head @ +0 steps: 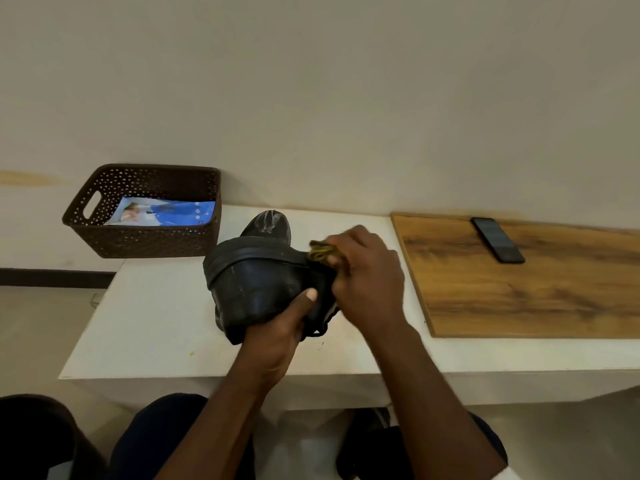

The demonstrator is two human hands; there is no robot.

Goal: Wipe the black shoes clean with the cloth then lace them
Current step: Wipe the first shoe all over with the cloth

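Broad white counter (145,327), matte and smooth, run along a plain cream wall. On its right part, a flat wood-grain board (540,289) — warm brown with dark streaks, square-cornered. At the far left, against the wall, a dark brown plastic basket (145,242), rectangular with sloped sides, perforated all over and cut with a slot handle; inside it, a glossy blue-and-white printed packet (162,213) laid flat.

At the middle of the counter, a black shoe (256,282) lifted and tipped on its side, ribbed rubber sole edge turned upward and to the left, leather upper dull with a faint scuffed sheen, a loop of black lace dangling below. Behind it, resting on the counter, a second black shoe (270,223) — only the rounded, shinier toe visible.

Left hand (277,337) clamped under the raised shoe, thumb pressed flat against the upper, fingers wrapped out of sight beneath. Right hand (367,278) curled closed around a small bunched cloth (322,252), olive-yellow and crumpled, pressed to the shoe's edge near the sole; slightly blurred.

On the board near the wall, a slim black phone (497,240), screen dark, set at an angle. Near the counter's front edge, a tiny yellow-green speck (191,354).
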